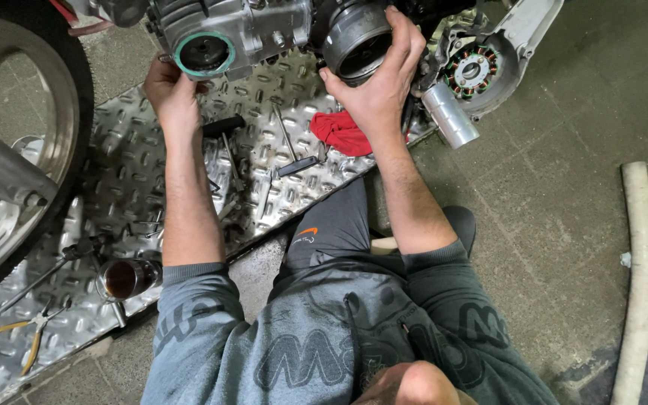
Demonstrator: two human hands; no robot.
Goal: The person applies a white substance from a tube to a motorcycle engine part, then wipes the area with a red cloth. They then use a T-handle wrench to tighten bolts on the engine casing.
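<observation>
Flywheel rotor [358,41], a dark round drum on the engine [249,30]: your right hand [380,82] has its fingers [406,37] wrapped around its rim. Your left hand [170,94] is clenched beneath the engine's green-gasketed port [204,54].

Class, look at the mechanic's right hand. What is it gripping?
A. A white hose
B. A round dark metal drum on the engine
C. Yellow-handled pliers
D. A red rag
B: the right hand wraps around the round dark metal drum; the red rag lies untouched below.
</observation>
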